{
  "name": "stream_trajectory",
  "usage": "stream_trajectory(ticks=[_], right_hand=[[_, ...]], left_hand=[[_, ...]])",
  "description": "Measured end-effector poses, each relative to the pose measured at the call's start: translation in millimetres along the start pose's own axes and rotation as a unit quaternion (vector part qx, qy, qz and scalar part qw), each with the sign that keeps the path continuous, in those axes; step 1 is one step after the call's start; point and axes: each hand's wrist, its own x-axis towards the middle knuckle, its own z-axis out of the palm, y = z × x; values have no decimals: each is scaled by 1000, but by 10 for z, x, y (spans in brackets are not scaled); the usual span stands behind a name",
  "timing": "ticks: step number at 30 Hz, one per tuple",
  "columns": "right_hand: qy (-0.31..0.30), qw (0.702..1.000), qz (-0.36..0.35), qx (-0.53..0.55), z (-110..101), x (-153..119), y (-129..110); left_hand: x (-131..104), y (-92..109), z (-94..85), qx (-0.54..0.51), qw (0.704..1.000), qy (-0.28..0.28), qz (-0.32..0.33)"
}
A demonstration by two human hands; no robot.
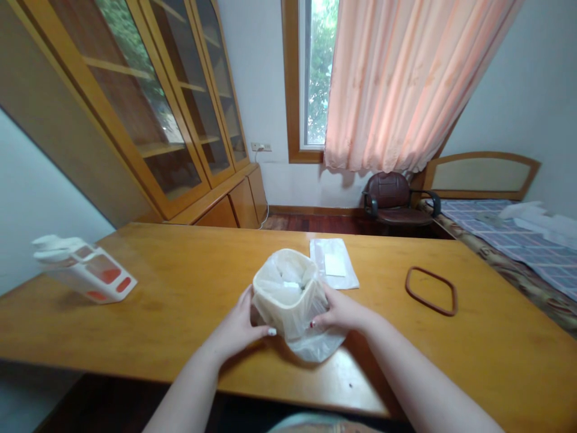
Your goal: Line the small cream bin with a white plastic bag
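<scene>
A small bin (288,300) stands near the middle of the wooden table, with a thin whitish plastic bag (311,343) over its rim and hanging down its outside. Something small and pale shows inside it, too unclear to name. My left hand (247,322) is curved round the bin's left side, thumb at the front. Round the right side my right hand (338,310) presses the bag against the bin. A brown ring-shaped frame with rounded corners (431,291) lies to the right. Behind the bin is a flat clear packet (333,264) with a white label.
A white and orange plastic container (85,269) lies at the table's left. The wooden table's (180,337) front edge runs close below my hands. Beyond it are a glass-door cabinet (180,96), a chair (390,195) and a bed (518,222).
</scene>
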Motion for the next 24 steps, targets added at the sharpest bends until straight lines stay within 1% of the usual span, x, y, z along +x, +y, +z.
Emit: stream_trajectory(ticks=[2,4,5,6,7,8,10,12,14,17,20,22,24], right_hand=[[44,999,-12,20,-17,-46,-13],[135,990,-20,25,-41,-80,3],[190,981,-20,16,-55,-92,22],[242,970,-18,-1,-70,-102,47],[286,958,-13,-23,-83,-108,75],[319,947,-8,-45,-92,-113,106],[351,934,-2,-67,-92,-114,167],[348,935,-3,-65,-67,-109,220],[324,944,-8,-64,-24,-102,259],[283,956,-2,-81,44,-90,286],[247,963,23,-103,87,-71,290],[239,963,34,-119,98,-55,298],[247,958,46,-136,98,-40,311]], left_hand=[[-36,31,9,23,999,39,27],[-55,48,44,5,995,87,39],[-56,57,62,-5,993,114,30],[-50,70,76,-9,991,137,8],[-40,87,83,-1,989,148,-22],[-26,107,84,18,988,143,-54],[6,147,68,77,987,94,-103],[32,167,42,135,982,34,-125],[47,158,20,166,977,0,-133],[57,117,5,180,974,-24,-136],[67,86,10,203,968,-46,-140],[79,70,18,223,961,-61,-149],[92,49,18,239,955,-76,-160]])
